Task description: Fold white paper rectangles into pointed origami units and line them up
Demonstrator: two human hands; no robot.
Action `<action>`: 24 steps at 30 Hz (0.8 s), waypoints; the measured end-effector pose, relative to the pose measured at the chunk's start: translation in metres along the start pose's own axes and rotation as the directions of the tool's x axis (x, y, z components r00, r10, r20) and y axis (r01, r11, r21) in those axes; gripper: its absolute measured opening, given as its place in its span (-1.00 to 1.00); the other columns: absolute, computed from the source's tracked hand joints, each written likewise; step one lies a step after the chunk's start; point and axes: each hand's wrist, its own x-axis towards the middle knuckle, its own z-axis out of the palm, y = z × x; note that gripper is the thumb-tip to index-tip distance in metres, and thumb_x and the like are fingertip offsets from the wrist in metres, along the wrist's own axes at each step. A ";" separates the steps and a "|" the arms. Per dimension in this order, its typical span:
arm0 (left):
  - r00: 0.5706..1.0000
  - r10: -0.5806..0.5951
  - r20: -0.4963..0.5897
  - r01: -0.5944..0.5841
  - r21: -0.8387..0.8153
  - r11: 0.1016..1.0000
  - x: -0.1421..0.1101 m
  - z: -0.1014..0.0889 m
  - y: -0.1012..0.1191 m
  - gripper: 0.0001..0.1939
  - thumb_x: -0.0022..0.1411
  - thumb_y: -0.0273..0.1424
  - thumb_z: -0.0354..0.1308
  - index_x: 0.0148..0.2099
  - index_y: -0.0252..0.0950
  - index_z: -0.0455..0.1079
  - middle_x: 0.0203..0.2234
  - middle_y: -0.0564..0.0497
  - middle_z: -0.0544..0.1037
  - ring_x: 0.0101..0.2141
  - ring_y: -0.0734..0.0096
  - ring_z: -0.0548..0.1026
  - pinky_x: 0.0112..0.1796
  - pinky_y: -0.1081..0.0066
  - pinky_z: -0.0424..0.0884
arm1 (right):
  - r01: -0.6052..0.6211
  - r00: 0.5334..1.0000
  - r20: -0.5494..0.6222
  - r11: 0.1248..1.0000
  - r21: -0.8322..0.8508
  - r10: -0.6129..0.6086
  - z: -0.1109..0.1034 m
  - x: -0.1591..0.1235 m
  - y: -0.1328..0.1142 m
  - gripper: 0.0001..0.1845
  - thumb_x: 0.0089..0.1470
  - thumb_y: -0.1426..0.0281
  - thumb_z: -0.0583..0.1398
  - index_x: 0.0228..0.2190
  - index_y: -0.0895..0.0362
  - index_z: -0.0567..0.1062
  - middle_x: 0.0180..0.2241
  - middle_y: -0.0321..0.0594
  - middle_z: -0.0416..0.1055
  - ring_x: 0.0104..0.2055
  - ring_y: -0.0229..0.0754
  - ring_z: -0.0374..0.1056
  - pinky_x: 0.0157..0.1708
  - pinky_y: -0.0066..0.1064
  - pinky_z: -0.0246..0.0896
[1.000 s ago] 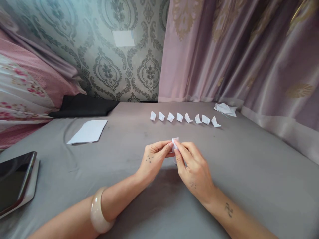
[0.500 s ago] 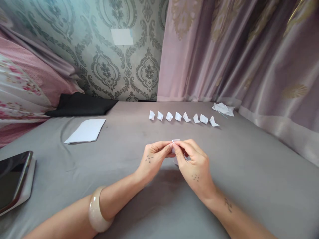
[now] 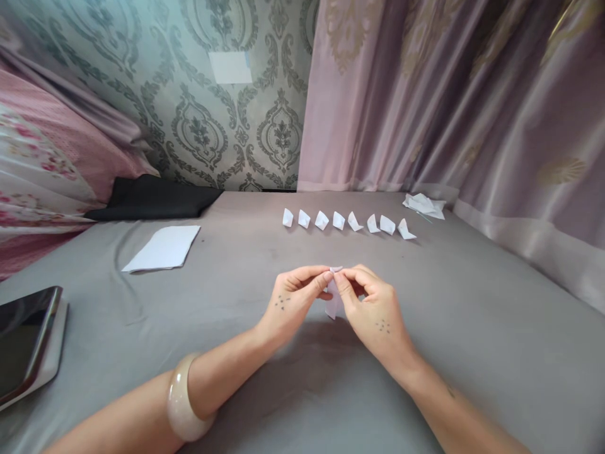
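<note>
A small piece of folded white paper (image 3: 333, 304) is pinched between my two hands above the grey cloth. My left hand (image 3: 295, 295) grips its left side between thumb and fingers. On the other side, my right hand (image 3: 373, 299) closes thumb and fingertips on the upper edge. Part of the paper hangs down between the hands; the rest is hidden behind my fingers. Beyond them stands a row of several small folded paper pieces (image 3: 321, 220).
A stack of white paper (image 3: 163, 249) lies to the left. A dark-screened device (image 3: 28, 340) sits at the left edge, and black cloth (image 3: 161, 198) lies behind. Loose paper scraps (image 3: 424, 205) rest at the far right near the curtain (image 3: 472, 113).
The folded paper has turned between my fingers, and a strip of it now hangs lower between the hands. My right hand has rotated slightly; my left hand is almost unmoved.
</note>
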 end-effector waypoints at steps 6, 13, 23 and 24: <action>0.997 0.064 -0.051 -0.058 0.102 0.993 0.001 -0.001 0.005 -0.90 0.12 -0.35 0.26 -0.36 -0.25 0.58 -0.38 0.01 0.53 -0.33 0.44 0.41 -0.30 0.47 0.34 | -0.024 0.999 0.043 0.999 0.045 0.022 -0.001 0.000 -0.001 -0.78 0.15 0.32 0.14 -0.41 0.11 0.55 -0.48 -0.29 0.37 -0.48 -0.30 0.28 -0.49 -0.48 0.21; 0.998 0.013 -0.063 -0.012 0.022 1.000 -0.001 0.001 0.008 -0.88 0.13 -0.34 0.25 -0.37 -0.26 0.55 -0.43 0.03 0.54 -0.32 0.43 0.42 -0.23 0.44 0.32 | -0.059 0.992 0.111 0.997 0.057 0.053 -0.002 0.000 -0.002 -0.76 0.13 0.29 0.15 -0.49 0.12 0.52 -0.52 -0.30 0.33 -0.50 -0.30 0.24 -0.52 -0.47 0.17; 0.995 -0.059 -0.082 0.055 -0.055 0.997 0.001 -0.002 0.001 -0.87 0.11 -0.32 0.29 -0.34 -0.28 0.55 -0.45 0.05 0.53 -0.40 0.52 0.39 -0.29 0.48 0.32 | -0.210 0.974 0.101 0.976 0.061 0.204 -0.007 0.003 -0.003 -0.76 -0.02 0.20 0.26 -0.45 0.13 0.45 -0.51 -0.29 0.41 -0.50 -0.28 0.31 -0.50 -0.43 0.25; 0.994 -0.057 -0.088 0.053 -0.054 0.997 0.001 -0.002 0.000 -0.87 0.12 -0.32 0.28 -0.33 -0.27 0.55 -0.46 0.06 0.52 -0.41 0.53 0.37 -0.30 0.49 0.30 | -0.217 0.973 0.095 0.972 0.088 0.209 -0.007 0.004 -0.002 -0.74 -0.04 0.20 0.28 -0.38 0.13 0.45 -0.46 -0.26 0.44 -0.46 -0.26 0.35 -0.47 -0.42 0.28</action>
